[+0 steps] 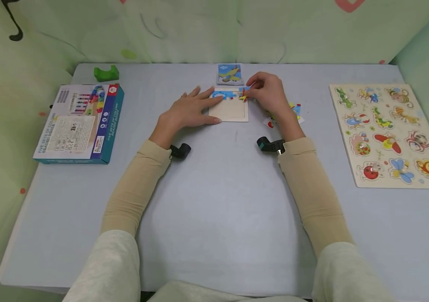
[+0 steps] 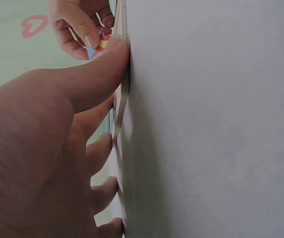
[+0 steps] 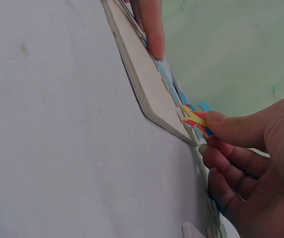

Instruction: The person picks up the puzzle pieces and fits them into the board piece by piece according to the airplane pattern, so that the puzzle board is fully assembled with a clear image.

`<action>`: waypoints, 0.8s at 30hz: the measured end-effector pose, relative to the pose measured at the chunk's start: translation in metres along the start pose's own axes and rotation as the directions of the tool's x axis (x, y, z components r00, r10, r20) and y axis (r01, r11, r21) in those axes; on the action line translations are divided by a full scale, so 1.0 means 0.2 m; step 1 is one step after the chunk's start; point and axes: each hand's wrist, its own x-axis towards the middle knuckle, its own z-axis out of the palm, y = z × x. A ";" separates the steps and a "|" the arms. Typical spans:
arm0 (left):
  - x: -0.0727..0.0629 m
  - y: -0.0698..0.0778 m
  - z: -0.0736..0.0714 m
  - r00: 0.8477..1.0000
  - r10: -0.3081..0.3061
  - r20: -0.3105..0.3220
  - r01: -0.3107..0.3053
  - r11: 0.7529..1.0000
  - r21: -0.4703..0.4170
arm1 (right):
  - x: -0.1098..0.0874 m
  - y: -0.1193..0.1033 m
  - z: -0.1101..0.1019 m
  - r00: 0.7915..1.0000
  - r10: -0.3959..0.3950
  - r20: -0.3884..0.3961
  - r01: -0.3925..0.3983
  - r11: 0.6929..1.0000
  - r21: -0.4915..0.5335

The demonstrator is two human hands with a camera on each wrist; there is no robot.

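A small wooden puzzle tray (image 1: 229, 112) lies near the table's back, with blue puzzle pieces (image 1: 226, 95) along its far edge. My left hand (image 1: 189, 110), fingers spread and straight, rests on the tray's left side, the thumb at its near rim. Between thumb and fingers, my right hand (image 1: 271, 92) pinches a puzzle piece (image 3: 196, 118) coloured red, yellow and blue, tilted over the tray's far right corner. Just behind the tray sits a picture card (image 1: 230, 74) with a yellow plane. Loose puzzle pieces (image 1: 296, 110) lie partly hidden beneath the right wrist.
At the left stands a blue and white box (image 1: 74, 126), with a green curved block (image 1: 106, 74) behind it. A wooden board of insect pictures (image 1: 391, 134) covers the table's right side. Patterned curtains (image 1: 184, 33) hang around the table.
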 end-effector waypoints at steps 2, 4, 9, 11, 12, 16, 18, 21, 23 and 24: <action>0.00 0.00 0.00 1.000 -0.002 0.001 0.002 1.000 0.001 | 0.00 0.00 0.01 1.000 -0.004 -0.004 0.004 1.000 0.001; 0.00 0.00 0.00 1.000 -0.004 0.003 0.004 1.000 0.007 | 0.00 -0.01 0.03 1.000 -0.001 -0.002 0.001 1.000 -0.001; 0.00 0.00 0.00 1.000 -0.003 -0.001 0.003 1.000 0.011 | 0.00 -0.03 0.06 0.999 0.029 0.019 -0.028 0.999 -0.045; 0.00 0.00 0.00 1.000 -0.003 -0.003 0.003 1.000 0.010 | 0.00 -0.03 0.07 0.999 0.039 0.015 -0.038 0.997 -0.069; 0.00 0.00 0.00 1.000 -0.004 -0.002 0.004 1.000 0.010 | 0.00 -0.03 0.08 0.999 0.043 0.010 -0.042 0.996 -0.073; 0.00 0.00 0.00 1.000 -0.004 -0.004 0.004 1.000 0.008 | 0.00 -0.04 0.09 0.999 0.044 -0.019 -0.046 0.995 -0.086; 0.00 0.00 0.00 1.000 -0.004 -0.004 0.004 1.000 0.008 | 0.00 -0.04 0.09 0.999 0.036 -0.032 -0.039 0.995 -0.089; 0.00 0.01 0.00 1.000 -0.005 -0.005 0.005 1.000 0.007 | 0.00 -0.05 0.10 0.999 0.023 -0.042 -0.027 0.994 -0.103; 0.00 0.01 0.00 1.000 -0.006 -0.008 0.006 1.000 0.006 | 0.00 -0.05 0.11 0.999 0.015 -0.040 -0.019 0.993 -0.116; 0.00 0.01 0.00 1.000 -0.008 -0.007 0.008 1.000 0.008 | 0.00 -0.05 0.11 0.999 0.011 -0.035 -0.016 0.992 -0.126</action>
